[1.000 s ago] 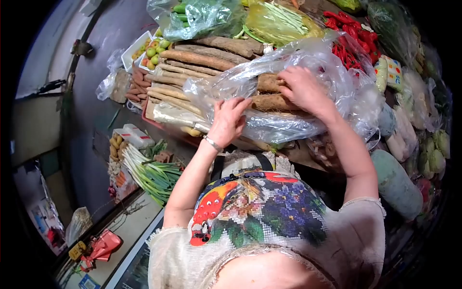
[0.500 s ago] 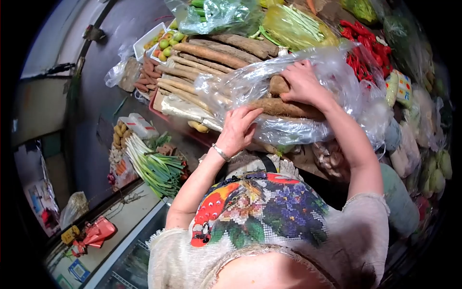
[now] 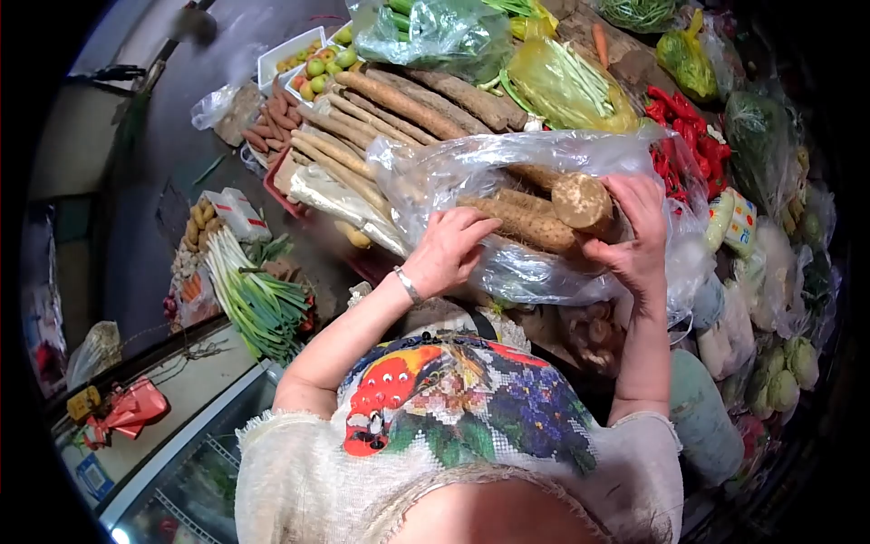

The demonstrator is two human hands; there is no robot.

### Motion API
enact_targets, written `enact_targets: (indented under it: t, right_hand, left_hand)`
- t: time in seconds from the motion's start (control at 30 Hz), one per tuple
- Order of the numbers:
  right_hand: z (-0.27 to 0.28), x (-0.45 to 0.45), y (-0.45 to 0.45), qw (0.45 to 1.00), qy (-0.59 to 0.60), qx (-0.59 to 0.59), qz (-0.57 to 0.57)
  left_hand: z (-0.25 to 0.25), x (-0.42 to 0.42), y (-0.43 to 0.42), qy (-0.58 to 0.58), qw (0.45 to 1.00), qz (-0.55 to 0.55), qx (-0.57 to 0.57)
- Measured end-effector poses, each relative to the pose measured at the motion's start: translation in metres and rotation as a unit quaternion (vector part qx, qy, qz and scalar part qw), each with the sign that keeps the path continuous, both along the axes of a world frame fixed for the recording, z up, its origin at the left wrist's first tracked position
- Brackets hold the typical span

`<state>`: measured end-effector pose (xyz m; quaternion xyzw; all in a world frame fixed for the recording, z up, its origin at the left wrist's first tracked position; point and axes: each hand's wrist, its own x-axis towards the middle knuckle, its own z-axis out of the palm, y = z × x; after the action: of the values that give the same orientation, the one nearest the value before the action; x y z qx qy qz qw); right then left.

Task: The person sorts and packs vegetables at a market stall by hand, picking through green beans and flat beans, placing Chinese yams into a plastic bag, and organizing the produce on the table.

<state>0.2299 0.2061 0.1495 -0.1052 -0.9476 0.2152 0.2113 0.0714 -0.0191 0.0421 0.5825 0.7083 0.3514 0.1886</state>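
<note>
Several thick brown yams point(image 3: 521, 223) lie in a clear plastic bag point(image 3: 535, 283) in front of me. The pale cut end of one yam point(image 3: 582, 201) faces up towards me. My right hand point(image 3: 640, 231) curves round the yams' right ends, thumb low and fingers higher, closed on the cut yam. At the bag's left side, my left hand point(image 3: 449, 247) has its fingers bent over the plastic, fingertips against the lower yam's end. Its thumb is partly hidden. Long thin yams point(image 3: 340, 159) and thicker brown roots point(image 3: 403, 100) lie beyond the bag.
Red peppers point(image 3: 684, 136) lie to the right, beyond the bag. Green beans point(image 3: 580, 86) in a yellow bag and a bag of green vegetables point(image 3: 435, 36) are at the back. Apples point(image 3: 322, 68), sweet potatoes point(image 3: 272, 122) and leeks point(image 3: 249, 295) stand to the left.
My right hand has moved right and down, to the yams' right ends. The thick yam's cut end now shows. My left hand stays at the bag's left side; the view has shifted.
</note>
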Motion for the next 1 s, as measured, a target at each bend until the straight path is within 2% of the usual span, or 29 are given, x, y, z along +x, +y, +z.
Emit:
enact_targets:
  t: [0.1,0.17,0.23,0.3,0.33,0.37,0.43,0.47,0.5,0.57,0.6,0.77,0.83,0.9,1.0]
  right_hand:
    - [0.014,-0.005,-0.007,0.999,0.048,-0.02,0.002]
    - [0.021,-0.012,-0.011,0.998,0.054,-0.034,0.014]
    - [0.026,-0.026,-0.018,0.995,0.073,-0.027,0.062]
    - [0.026,-0.043,-0.03,0.991,0.091,-0.045,0.083]
    - [0.025,-0.052,-0.036,0.986,0.108,-0.086,0.099]
    - [0.023,-0.059,-0.041,0.977,0.125,-0.128,0.113]
    - [0.03,-0.07,-0.041,0.968,0.088,-0.154,0.175]
    - [0.034,-0.073,-0.045,0.966,0.088,-0.194,0.143]
    - [0.036,-0.075,-0.05,0.962,0.088,-0.235,0.112]
    - [0.019,-0.072,-0.041,0.925,0.136,-0.345,0.082]
    - [0.013,-0.066,-0.035,0.914,0.121,-0.382,0.065]
    - [-0.009,-0.063,-0.046,0.863,0.102,-0.495,0.018]
    - [-0.017,-0.068,-0.056,0.852,0.083,-0.514,0.053]
    - [-0.019,-0.076,-0.069,0.848,0.066,-0.521,0.068]
    - [-0.017,-0.087,-0.087,0.857,0.038,-0.505,0.091]
  left_hand:
    - [0.013,0.007,0.019,-0.031,0.999,-0.006,0.043]
    - [0.028,0.013,0.034,-0.113,0.985,0.02,0.13]
    - [0.034,0.015,0.049,-0.13,0.984,0.025,0.117]
    - [0.042,0.016,0.054,-0.241,0.954,0.081,0.16]
    - [0.05,0.015,0.051,-0.252,0.935,0.115,0.219]
    - [0.042,0.011,0.045,-0.204,0.947,0.113,0.222]
    - [0.032,0.007,0.037,-0.312,0.913,0.122,0.233]
    - [0.041,-0.002,0.028,-0.31,0.913,0.091,0.25]
    - [0.047,-0.001,0.021,-0.499,0.825,0.108,0.243]
    - [0.071,-0.013,0.009,-0.596,0.743,0.196,0.232]
    - [0.068,-0.023,0.002,-0.598,0.725,0.191,0.285]
    - [0.046,-0.068,-0.053,-0.777,0.458,0.259,0.345]
    - [0.043,-0.074,-0.069,-0.785,0.425,0.239,0.381]
    - [0.035,-0.08,-0.086,-0.785,0.434,0.229,0.378]
    - [0.031,-0.082,-0.101,-0.757,0.428,0.305,0.389]
